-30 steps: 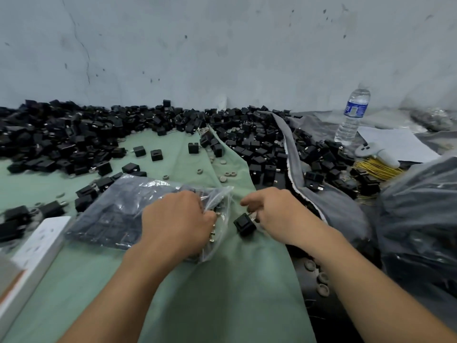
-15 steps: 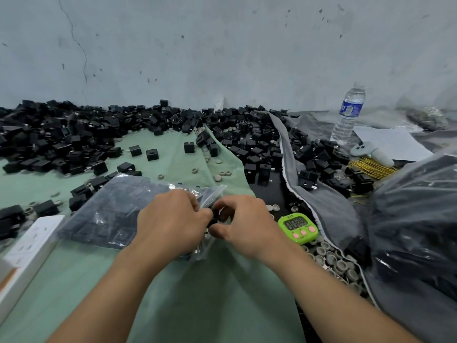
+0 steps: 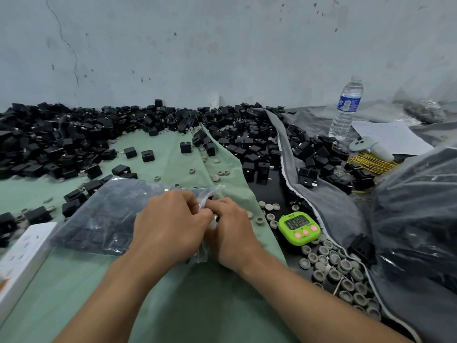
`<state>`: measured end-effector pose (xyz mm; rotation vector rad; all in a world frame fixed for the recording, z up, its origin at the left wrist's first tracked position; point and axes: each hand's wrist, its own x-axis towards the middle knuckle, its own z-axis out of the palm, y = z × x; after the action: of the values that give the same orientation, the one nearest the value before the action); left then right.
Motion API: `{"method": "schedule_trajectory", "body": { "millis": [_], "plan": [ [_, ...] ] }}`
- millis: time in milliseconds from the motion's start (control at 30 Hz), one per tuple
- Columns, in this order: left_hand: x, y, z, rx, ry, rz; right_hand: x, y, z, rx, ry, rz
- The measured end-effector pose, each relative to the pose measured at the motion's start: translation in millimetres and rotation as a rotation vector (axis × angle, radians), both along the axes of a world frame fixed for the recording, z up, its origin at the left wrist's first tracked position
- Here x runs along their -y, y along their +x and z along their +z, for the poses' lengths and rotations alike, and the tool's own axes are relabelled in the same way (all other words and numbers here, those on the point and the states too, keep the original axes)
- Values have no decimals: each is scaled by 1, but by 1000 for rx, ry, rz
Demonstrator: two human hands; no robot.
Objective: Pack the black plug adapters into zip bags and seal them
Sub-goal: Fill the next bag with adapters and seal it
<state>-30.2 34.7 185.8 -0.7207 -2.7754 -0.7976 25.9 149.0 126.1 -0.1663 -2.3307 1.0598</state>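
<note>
Our left hand (image 3: 170, 226) and right hand (image 3: 233, 233) pinch the zip bag (image 3: 103, 219) at its mouth, hiding it; green timer (image 3: 299, 227) near, black plug adapters (image 3: 61, 144) heaped beyond.

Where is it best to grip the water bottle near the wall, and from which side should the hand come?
I would wrap the fingers round the ribbed body of the water bottle, below the blue label, coming level from the near side. It stands upright, its body is round, and the adapters in front of it lie lower.

A green timer (image 3: 299, 228) is lying beside grey round caps (image 3: 346, 266); a water bottle (image 3: 346, 107) is standing near white paper (image 3: 390, 137).
</note>
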Motion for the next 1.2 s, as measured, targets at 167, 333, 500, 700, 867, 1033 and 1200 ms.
{"method": "schedule_trajectory", "body": {
  "millis": [167,333,500,700,867,1033,1200],
  "plan": [
    [-1,5,1,-17,38,-19,-13,11,9,54,45,131],
    [-6,17,-2,-145,-33,0,-15,17,2,87,137,131],
    [-6,18,-1,-147,-51,3,-16,4,-12,-42,170,180],
    [-4,18,0,-120,-78,-28,-13,-1,-22,48,432,278],
    [19,-7,19,343,147,-204,-10,-3,-6,99,403,275],
    [68,-47,44,280,766,222,-12,10,-1,146,327,238],
    [76,-49,54,335,1049,338,-5,10,2,239,408,349]
  ]
}}
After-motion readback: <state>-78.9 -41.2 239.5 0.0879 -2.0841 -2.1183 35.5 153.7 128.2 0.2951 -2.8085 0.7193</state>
